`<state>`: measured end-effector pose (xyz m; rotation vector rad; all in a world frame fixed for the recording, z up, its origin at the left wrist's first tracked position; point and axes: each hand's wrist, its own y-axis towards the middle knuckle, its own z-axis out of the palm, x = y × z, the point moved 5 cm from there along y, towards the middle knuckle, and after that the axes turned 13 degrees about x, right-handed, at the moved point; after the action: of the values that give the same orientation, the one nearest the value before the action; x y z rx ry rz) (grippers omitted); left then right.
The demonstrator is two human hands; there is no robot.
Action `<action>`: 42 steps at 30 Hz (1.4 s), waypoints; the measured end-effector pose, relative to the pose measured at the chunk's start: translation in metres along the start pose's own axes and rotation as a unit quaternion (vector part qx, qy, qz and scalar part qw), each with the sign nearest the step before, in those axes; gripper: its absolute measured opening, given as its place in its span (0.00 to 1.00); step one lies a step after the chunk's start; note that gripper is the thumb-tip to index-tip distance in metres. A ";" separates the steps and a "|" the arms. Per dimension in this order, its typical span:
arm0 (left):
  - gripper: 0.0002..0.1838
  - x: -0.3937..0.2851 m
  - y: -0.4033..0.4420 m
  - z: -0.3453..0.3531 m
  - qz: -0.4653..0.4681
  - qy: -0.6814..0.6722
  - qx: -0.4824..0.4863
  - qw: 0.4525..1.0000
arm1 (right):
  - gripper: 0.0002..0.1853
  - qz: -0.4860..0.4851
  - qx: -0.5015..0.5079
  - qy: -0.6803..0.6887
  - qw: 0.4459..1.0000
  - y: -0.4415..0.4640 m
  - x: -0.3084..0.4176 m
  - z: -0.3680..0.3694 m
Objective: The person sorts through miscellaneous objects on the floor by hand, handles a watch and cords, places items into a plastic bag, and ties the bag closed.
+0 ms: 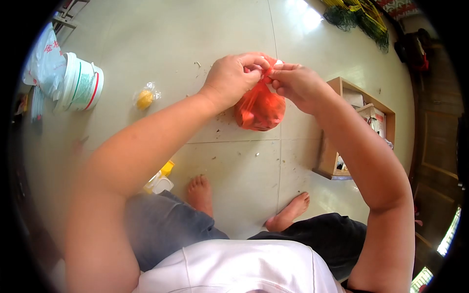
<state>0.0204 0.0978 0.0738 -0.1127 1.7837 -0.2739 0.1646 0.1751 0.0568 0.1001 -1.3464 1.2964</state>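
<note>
A filled red plastic bag (260, 110) hangs or rests below my two hands, its contents showing only as dark and reddish shapes through the film. My left hand (235, 78) pinches the gathered neck of the bag from the left. From the other side, my right hand (299, 84) grips the same neck between thumb and fingers. The fingertips of both hands nearly meet at the twisted top. Whether the bag touches the floor I cannot tell.
On the tiled floor (234, 166) lie small scraps and a yellow item in clear wrap (145, 98). A white bucket (83, 84) stands at left, a wooden box (328, 151) with contents at right. Green netting (359, 22) lies at the upper right. My bare feet (200, 194) are below.
</note>
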 end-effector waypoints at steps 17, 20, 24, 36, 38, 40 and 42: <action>0.06 -0.006 -0.006 0.004 0.051 0.132 -0.004 0.990 | 0.07 -0.047 -0.031 -0.040 0.998 -0.012 0.001 0.010; 0.05 -0.008 -0.008 0.005 0.056 0.172 -0.014 0.983 | 0.09 -0.067 -0.018 0.004 0.998 -0.015 -0.002 0.013; 0.06 -0.008 -0.006 0.011 0.086 0.210 -0.003 0.974 | 0.11 -0.070 -0.010 0.008 0.997 -0.020 -0.005 0.007; 0.11 -0.014 0.004 0.024 0.143 0.280 0.001 0.949 | 0.12 -0.019 -0.061 -0.022 0.998 -0.049 -0.023 -0.007; 0.10 -0.013 0.005 0.023 0.140 0.298 -0.004 0.944 | 0.11 0.019 -0.069 -0.146 0.987 -0.053 -0.021 -0.006; 0.10 -0.014 0.003 0.025 0.189 0.342 -0.019 0.920 | 0.10 0.029 -0.067 -0.235 0.969 -0.058 -0.013 -0.001; 0.10 -0.013 0.002 0.025 0.196 0.350 -0.024 0.916 | 0.10 0.039 -0.064 -0.323 0.943 -0.065 -0.010 0.005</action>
<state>0.0475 0.0993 0.0803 0.3508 2.4714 0.0360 0.2103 0.1418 0.0896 0.4133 -2.0050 1.2879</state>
